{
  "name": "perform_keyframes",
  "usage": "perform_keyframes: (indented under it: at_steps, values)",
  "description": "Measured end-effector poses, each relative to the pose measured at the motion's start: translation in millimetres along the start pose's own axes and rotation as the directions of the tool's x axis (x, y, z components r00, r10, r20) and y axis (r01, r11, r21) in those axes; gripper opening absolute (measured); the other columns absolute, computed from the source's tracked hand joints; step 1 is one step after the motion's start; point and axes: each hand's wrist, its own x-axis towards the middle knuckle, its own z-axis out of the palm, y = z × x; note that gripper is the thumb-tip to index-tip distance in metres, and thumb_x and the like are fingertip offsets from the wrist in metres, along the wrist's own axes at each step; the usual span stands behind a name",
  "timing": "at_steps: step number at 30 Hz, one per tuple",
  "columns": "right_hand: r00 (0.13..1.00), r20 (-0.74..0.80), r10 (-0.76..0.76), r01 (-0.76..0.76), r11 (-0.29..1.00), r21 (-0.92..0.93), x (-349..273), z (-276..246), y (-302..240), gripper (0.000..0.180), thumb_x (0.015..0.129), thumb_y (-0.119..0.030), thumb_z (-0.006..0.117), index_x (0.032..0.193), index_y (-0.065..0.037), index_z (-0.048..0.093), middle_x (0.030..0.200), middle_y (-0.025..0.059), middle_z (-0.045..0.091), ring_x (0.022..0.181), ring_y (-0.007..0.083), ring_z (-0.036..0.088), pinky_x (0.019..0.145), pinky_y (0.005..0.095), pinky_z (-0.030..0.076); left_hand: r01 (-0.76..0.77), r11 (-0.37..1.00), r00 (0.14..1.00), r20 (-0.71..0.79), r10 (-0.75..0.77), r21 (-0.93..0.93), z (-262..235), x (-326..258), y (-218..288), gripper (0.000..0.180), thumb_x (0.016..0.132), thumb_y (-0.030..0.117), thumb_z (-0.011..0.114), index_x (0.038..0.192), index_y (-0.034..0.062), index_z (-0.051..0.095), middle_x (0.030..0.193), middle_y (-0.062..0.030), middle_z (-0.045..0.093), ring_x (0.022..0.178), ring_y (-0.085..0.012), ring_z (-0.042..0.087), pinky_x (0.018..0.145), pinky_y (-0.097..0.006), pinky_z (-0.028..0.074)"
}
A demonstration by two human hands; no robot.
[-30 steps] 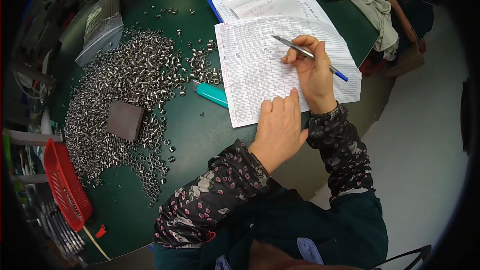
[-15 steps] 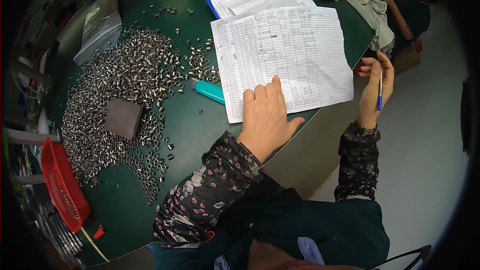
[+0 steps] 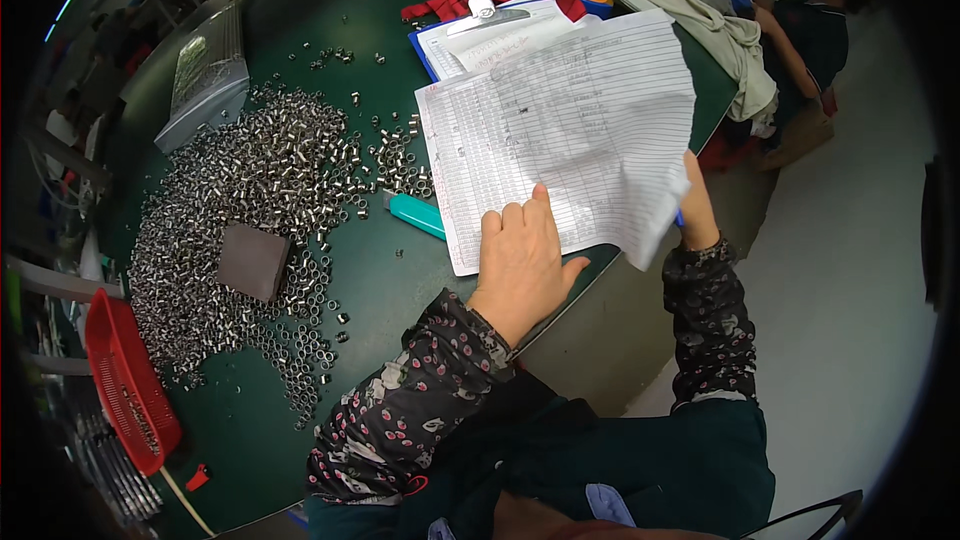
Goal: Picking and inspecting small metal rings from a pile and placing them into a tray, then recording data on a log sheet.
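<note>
The lined paper sheet [image 3: 560,130] is pinned at its lower edge by the left hand [image 3: 520,265], laid flat with fingers spread and closed on nothing. Its right corner is lifted and curled by the right hand [image 3: 695,220]; that hand is mostly hidden behind the paper, so how tightly it is closed cannot be told, though a blue tip of what may be a pen shows beside it. The sheet lies on the near right part of the dark green table [image 3: 300,0], overlapping a blue clipboard [image 3: 470,35].

The upper part of the sheet appears filled with entries and the lower lines look blank, so the record is judged partly done. The wide spread of small metal rings [image 3: 250,200] lies loose over the table's left, around a dark square block [image 3: 253,260].

Smaller items follow: a red basket [image 3: 125,380] at the left edge, a clear bag [image 3: 205,75], a teal cutter [image 3: 418,214]. A pale floor lies to the right, where another person [image 3: 800,30] is seated.
</note>
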Motion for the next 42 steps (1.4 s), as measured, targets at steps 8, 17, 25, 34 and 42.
perform_keyframes:
  at_steps: [8,17,25,34,42]
  values:
    - [0.967,0.215,-0.139,0.156,0.986,-0.064,26,9,4,0.028,0.069,-0.014,0.064,0.093,-0.002,0.054,0.095,0.0148,0.057,0.095,0.0292,0.054,0.092,0.0352,0.036,-0.018,1.000,0.987,0.161,0.018,-0.003,-6,1,1,0.078,0.070,0.048,0.061,0.116,-0.0122,0.044,0.084,-0.0071,0.048,0.076,-0.0176,0.043,0.067,-0.031,0.031]
    - [0.893,-0.450,-0.016,-0.246,0.819,-0.518,50,0,34,0.024,0.069,-0.010,0.063,0.091,-0.004,0.055,0.085,0.0124,0.059,0.083,0.0270,0.057,0.076,0.0307,0.045,-0.001,1.000,1.000,0.029,0.001,0.021,-4,2,1,0.079,0.067,0.044,0.065,0.116,-0.0128,0.042,0.081,-0.0085,0.049,0.074,-0.0197,0.046,0.066,-0.032,0.032]
    - [0.927,-0.370,-0.054,-0.105,0.912,-0.396,56,-57,56,0.029,0.078,-0.021,0.062,0.098,-0.002,0.055,0.085,0.0097,0.060,0.073,0.0146,0.055,0.066,0.0250,0.043,-0.006,1.000,1.000,-0.006,0.006,-0.018,4,2,-1,0.078,0.068,0.044,0.064,0.117,-0.0129,0.042,0.083,-0.0086,0.050,0.076,-0.0193,0.046,0.068,-0.032,0.032]
    - [0.959,-0.226,-0.172,0.264,0.834,0.484,39,-15,-49,0.057,0.092,-0.049,0.022,0.113,0.000,0.040,0.089,0.0136,0.057,0.072,0.0126,0.052,0.064,0.0230,0.042,0.000,1.000,1.000,0.017,0.000,-0.006,6,0,-3,0.076,0.067,0.042,0.065,0.115,-0.0126,0.043,0.086,-0.0087,0.049,0.077,-0.0189,0.045,0.068,-0.032,0.032]
    - [0.970,0.241,0.038,-0.165,0.828,0.536,47,93,-10,0.037,0.092,-0.035,0.039,0.089,-0.001,0.053,0.078,0.0043,0.052,0.064,0.0079,0.048,0.061,0.0211,0.044,-0.011,0.999,1.000,0.005,0.011,0.053,8,2,1,0.075,0.068,0.044,0.062,0.116,-0.0106,0.044,0.082,-0.0066,0.047,0.076,-0.0180,0.044,0.066,-0.032,0.032]
